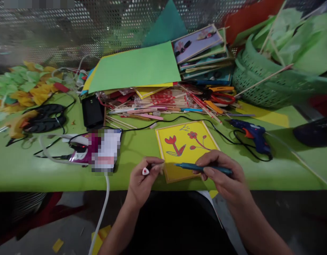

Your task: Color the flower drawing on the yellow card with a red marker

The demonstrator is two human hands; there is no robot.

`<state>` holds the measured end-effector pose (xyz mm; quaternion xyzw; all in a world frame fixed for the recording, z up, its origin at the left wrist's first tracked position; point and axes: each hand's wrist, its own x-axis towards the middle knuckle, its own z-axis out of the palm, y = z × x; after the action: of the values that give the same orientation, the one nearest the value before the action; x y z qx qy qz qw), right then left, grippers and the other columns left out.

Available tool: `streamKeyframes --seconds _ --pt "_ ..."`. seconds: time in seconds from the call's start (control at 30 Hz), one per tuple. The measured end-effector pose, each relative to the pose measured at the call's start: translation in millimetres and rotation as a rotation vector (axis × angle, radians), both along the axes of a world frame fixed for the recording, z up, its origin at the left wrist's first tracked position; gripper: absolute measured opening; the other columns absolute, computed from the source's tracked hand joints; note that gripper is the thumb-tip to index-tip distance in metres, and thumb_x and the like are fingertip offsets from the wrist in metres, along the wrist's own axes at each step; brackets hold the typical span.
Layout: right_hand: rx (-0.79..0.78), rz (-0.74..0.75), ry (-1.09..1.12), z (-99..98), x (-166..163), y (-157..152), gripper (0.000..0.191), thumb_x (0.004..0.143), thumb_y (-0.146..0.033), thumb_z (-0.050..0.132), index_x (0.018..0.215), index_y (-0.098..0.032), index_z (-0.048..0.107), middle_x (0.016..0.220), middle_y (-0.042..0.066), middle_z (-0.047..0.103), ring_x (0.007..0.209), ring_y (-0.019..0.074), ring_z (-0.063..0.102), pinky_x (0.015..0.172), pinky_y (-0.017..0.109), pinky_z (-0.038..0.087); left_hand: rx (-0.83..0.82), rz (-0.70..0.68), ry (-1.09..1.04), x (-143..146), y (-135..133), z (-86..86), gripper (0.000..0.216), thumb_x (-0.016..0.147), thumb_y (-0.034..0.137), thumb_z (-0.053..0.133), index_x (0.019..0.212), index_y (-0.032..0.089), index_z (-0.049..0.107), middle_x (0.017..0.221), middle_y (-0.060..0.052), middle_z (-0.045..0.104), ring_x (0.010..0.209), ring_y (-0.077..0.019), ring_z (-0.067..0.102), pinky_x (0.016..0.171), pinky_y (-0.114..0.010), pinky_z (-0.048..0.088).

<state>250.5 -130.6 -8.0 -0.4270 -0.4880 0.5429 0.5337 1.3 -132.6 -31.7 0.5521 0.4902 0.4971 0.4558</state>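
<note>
The yellow framed card (188,154) lies on the green table (142,180), near its front edge, with red flowers (174,148) drawn on its upper part. Taking the card's middle as the dial's centre, the left hand (145,179) sits at 8 o'clock, its grip curled round a white-ended pen (145,171) that the fingers mostly hide. The right hand (221,173), at 4 to 5 o'clock, has its grip closed round a teal pen (188,166), whose tip points toward 9 o'clock over the bare lower part of the card; whether it touches the surface cannot be told.

The likeliest mishap is a stray mark: a small dip of the right wrist could drag that tip across the yellow. Both hands crowd the lower corners, so a bump could turn the card or push it over the front edge at 6 o'clock. If the ink is damp, which the view does not show, a resting palm might smear it. The black cord (180,117) passes just beyond the frame at 12 o'clock; a snag there could pull the blue glue gun (255,135) at 2 to 3 o'clock.
</note>
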Motion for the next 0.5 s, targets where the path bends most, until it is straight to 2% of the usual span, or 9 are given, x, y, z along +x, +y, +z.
streamKeyframes --seconds 0.23,0.5 --pt "0.0 0.025 -0.036 -6.9 -21 -3 0.008 0.09 -0.033 0.077 0.092 -0.025 0.076 0.078 0.002 0.071 0.066 0.0138 0.069 0.053 0.02 0.05 -0.065 0.014 -0.17 6 0 1.2 0.025 0.098 0.04 0.065 0.1 0.018 0.075 0.083 -0.004 0.073 0.072 -0.0119 0.068 0.068 -0.021 0.053" --pt "-0.022 0.06 -0.061 -11.9 -28 -4 0.008 0.09 -0.03 0.076 0.095 -0.024 0.075 0.082 0.003 0.071 0.068 0.014 0.065 0.056 0.022 0.05 -0.1 -0.033 -0.207 9 -2 6.5 0.03 0.095 0.046 0.067 0.099 0.016 0.075 0.085 -0.006 0.073 0.072 -0.0147 0.069 0.066 -0.024 0.053"
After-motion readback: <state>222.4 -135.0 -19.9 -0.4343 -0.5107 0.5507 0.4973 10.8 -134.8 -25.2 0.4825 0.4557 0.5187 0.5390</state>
